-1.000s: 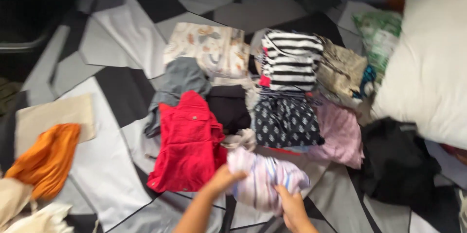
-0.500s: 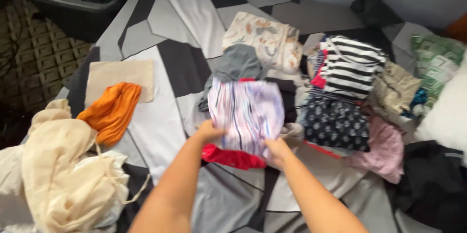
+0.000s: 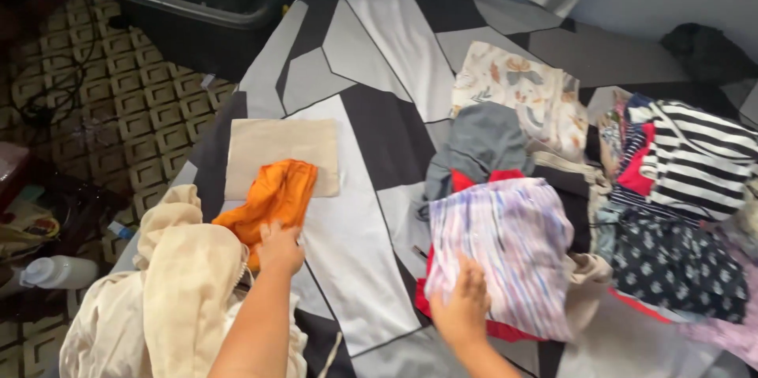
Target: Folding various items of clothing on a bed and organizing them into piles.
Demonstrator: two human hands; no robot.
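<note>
My right hand (image 3: 462,307) lies flat, fingers spread, on a folded lilac striped garment (image 3: 513,248) that sits on top of a red garment (image 3: 466,182). My left hand (image 3: 280,246) reaches left and closes on the near end of a crumpled orange cloth (image 3: 272,196). The orange cloth lies partly over a flat beige cloth (image 3: 276,149) on the grey, black and white patterned bedsheet (image 3: 347,212).
A cream fabric heap (image 3: 185,291) lies at the near left bed edge. Folded clothes fill the right: a grey top (image 3: 482,141), a floral piece (image 3: 521,86), a black-and-white striped top (image 3: 699,157), a navy patterned piece (image 3: 679,267). A white bottle (image 3: 59,271) lies on the tiled floor at left.
Both hands set the lilac striped garment down on the red one. My left hand then let go and moved left onto the orange cloth. The view swung left.
</note>
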